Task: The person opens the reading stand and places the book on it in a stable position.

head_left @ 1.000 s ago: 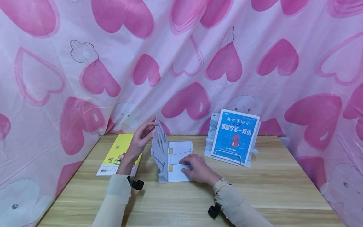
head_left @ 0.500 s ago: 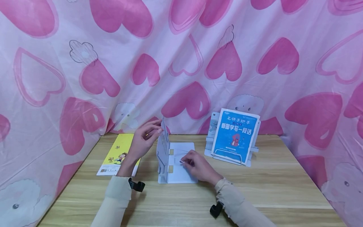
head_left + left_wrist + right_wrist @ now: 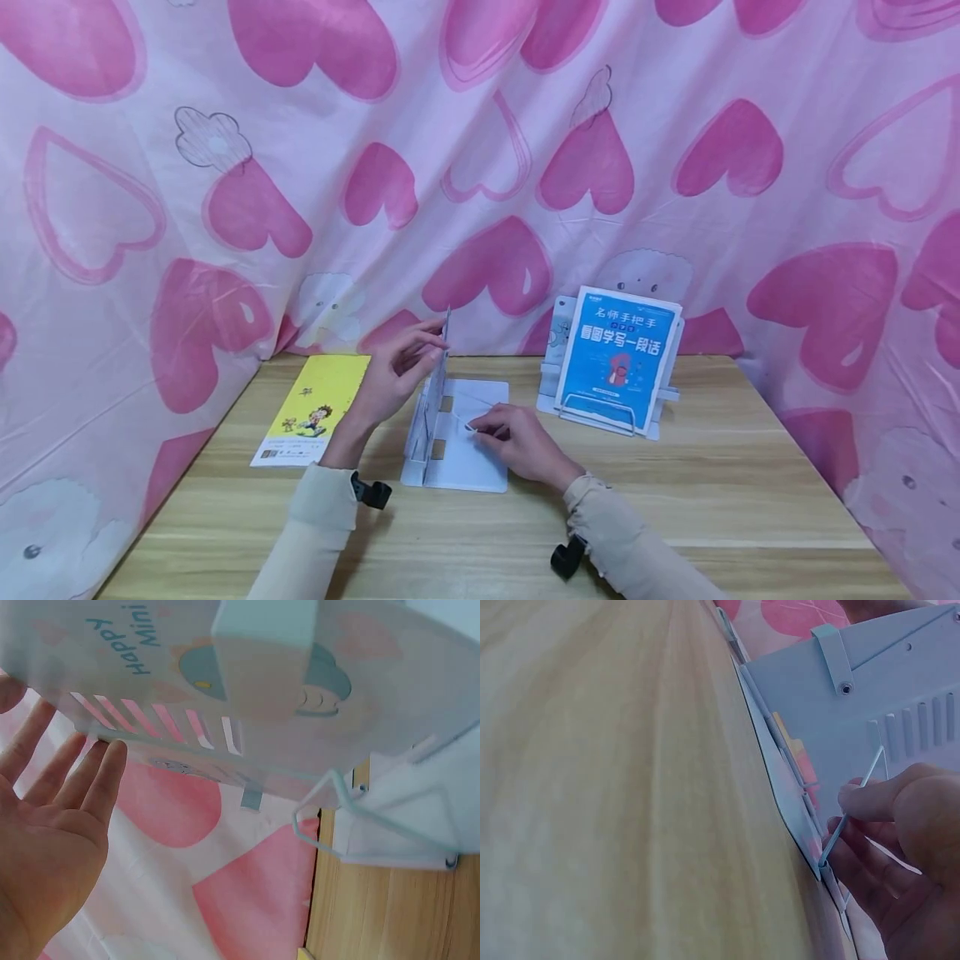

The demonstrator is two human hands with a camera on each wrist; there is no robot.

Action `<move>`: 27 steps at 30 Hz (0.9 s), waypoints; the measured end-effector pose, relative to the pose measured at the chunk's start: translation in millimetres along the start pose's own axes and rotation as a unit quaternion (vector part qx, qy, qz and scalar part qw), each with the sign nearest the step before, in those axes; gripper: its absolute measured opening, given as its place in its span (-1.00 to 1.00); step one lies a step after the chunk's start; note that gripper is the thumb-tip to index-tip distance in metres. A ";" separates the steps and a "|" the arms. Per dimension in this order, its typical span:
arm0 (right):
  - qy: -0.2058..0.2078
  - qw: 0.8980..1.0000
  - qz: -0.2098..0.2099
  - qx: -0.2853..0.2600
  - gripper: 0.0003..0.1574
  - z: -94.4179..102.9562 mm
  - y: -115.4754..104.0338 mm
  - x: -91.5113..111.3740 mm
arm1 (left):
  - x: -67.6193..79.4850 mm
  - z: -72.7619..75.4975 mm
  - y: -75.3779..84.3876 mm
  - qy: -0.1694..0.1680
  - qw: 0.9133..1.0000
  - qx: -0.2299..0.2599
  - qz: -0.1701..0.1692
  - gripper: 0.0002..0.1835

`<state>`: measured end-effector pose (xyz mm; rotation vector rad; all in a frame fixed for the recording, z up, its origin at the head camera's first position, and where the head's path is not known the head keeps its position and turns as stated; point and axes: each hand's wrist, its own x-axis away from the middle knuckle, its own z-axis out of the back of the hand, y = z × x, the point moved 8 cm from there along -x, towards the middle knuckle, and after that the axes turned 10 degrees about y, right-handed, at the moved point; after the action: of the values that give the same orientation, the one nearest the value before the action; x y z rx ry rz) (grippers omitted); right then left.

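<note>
A pale metal book stand stands half unfolded at the table's middle, its base plate (image 3: 474, 462) flat and its back panel (image 3: 426, 417) upright, almost edge-on in the head view. My left hand (image 3: 396, 371) grips the panel's top edge. The left wrist view shows the printed face (image 3: 165, 656) with "Happy Mini", slots and a wire page holder (image 3: 390, 825). My right hand (image 3: 521, 442) pinches a thin wire support (image 3: 868, 769) between thumb and fingers, over the base plate. In the right wrist view that wire rises from the plate's edge toward the panel's slotted back.
A second stand (image 3: 553, 371) at the back right bears a blue book (image 3: 618, 358) behind its wire holder. On the left of the wooden table (image 3: 675, 517) lies a yellow book (image 3: 330, 383), partly behind my left arm. A pink heart-print cloth (image 3: 480, 133) hangs behind.
The back panel has swung rightward to nearly upright, my left hand moving with it. My right hand, earlier low over the base plate, has pinched the wire support and lifted it off the plate.
</note>
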<state>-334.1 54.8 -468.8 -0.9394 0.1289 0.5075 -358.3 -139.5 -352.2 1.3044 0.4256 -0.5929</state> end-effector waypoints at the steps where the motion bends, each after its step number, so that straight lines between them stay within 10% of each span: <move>1: 0.000 1.000 0.000 0.001 -0.65 -0.6 -0.3 -0.2 | 0.1 -2.5 0.5 -0.003 1.000 -0.002 -0.001 -0.78; 27: -0.020 0.999 -0.026 0.000 -0.62 -6.7 4.2 1.7 | -2.5 -51.2 1.2 -0.055 0.996 -0.063 -0.012 -0.81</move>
<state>-333.9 52.1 -476.4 -0.9290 0.0693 0.4780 -357.6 -89.1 -361.2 1.1420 0.3830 -0.6454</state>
